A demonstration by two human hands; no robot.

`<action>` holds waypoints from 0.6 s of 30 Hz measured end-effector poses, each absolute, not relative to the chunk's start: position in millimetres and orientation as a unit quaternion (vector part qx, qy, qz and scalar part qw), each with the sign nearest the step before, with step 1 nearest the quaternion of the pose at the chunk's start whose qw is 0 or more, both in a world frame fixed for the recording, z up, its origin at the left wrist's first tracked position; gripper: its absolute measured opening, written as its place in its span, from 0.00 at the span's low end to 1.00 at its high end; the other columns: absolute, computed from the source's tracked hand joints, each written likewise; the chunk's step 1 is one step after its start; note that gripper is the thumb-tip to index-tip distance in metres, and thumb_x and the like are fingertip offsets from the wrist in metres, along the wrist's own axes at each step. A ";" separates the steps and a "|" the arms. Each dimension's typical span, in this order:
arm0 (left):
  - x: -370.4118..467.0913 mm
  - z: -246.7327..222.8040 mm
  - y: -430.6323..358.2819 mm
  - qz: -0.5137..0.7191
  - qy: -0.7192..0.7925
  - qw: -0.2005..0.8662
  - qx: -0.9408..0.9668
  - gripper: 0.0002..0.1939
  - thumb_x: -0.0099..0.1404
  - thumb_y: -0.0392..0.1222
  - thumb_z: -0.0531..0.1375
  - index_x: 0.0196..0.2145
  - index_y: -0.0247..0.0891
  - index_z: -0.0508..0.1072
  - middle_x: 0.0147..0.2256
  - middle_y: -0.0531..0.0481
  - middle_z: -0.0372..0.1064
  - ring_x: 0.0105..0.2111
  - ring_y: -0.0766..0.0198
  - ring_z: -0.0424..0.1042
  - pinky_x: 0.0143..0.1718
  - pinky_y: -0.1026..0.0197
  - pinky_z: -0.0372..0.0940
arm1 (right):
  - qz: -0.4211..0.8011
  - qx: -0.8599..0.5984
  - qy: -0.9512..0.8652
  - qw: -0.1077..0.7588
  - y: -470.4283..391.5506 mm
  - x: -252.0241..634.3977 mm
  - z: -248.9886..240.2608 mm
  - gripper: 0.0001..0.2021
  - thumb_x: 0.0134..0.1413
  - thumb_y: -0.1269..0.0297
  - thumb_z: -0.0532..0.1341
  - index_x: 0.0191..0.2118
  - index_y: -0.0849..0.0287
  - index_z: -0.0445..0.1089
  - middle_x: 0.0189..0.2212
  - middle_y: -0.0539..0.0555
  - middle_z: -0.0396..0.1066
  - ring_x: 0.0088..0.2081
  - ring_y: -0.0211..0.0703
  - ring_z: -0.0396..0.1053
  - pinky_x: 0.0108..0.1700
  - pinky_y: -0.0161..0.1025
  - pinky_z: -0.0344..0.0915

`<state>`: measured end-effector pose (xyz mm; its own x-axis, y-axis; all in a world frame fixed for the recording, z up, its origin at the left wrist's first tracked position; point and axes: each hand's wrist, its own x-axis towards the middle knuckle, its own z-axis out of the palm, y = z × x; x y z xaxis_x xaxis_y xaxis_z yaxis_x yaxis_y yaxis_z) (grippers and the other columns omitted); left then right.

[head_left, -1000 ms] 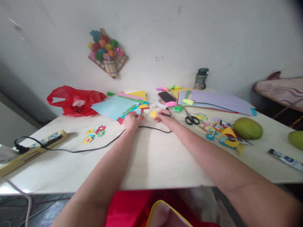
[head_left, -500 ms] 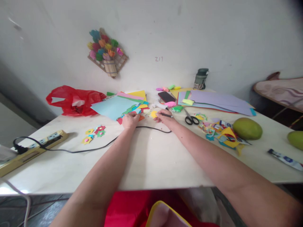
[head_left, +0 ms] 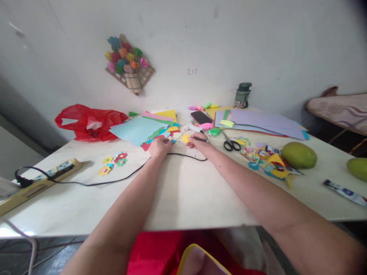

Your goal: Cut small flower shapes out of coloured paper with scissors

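Observation:
My left hand (head_left: 159, 146) rests on the table with its fingertips pressed together beside a heap of coloured paper cut-outs (head_left: 156, 133). A small blue scrap (head_left: 173, 141) shows at those fingertips, but whatever they pinch is hidden. My right hand (head_left: 196, 140) is closed around a slim dark pen (head_left: 201, 139), whose back end points right. Its fingertips touch a yellow paper piece (head_left: 186, 138) on the table. Just behind my right hand lies a white tool (head_left: 192, 128), partly covered. Several finished paper flowers (head_left: 114, 163) lie to the left.
A black cord (head_left: 114, 182) runs from the power strip (head_left: 43, 183) to below my right wrist. Black-handled scissors (head_left: 231, 145), paper scraps (head_left: 266, 160) and a green mango (head_left: 299, 155) are at the right. Behind lie a phone (head_left: 201, 117), coloured sheets (head_left: 258, 121) and a red bag (head_left: 88, 120).
My left hand has shifted slightly to the right. The orange piece beside its fingertips no longer shows, and a small blue scrap shows there instead. My right hand stays nearly still with the pen.

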<state>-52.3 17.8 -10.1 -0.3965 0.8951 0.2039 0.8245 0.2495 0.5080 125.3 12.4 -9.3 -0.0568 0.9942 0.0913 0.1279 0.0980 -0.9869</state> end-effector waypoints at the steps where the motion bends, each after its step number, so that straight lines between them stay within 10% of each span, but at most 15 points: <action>1: -52.4 -11.3 18.4 0.271 0.787 0.059 0.551 0.16 0.52 0.49 0.61 0.39 0.49 0.78 0.40 0.50 0.75 0.41 0.56 0.72 0.37 0.60 0.65 | 0.455 -0.494 -0.568 0.477 12.5 125.3 -9.4 0.08 0.54 0.69 0.57 0.25 0.60 0.63 0.21 0.48 0.72 0.24 0.33 0.72 0.27 0.28 0.63; 18: -50.9 -18.3 15.4 0.262 0.745 0.002 0.613 0.17 0.52 0.50 0.60 0.40 0.48 0.78 0.46 0.43 0.69 0.40 0.55 0.71 0.43 0.56 0.65 | 0.456 -0.493 -0.565 0.480 11.8 124.2 -8.8 0.08 0.54 0.70 0.58 0.24 0.60 0.64 0.21 0.48 0.71 0.21 0.31 0.69 0.23 0.27 0.60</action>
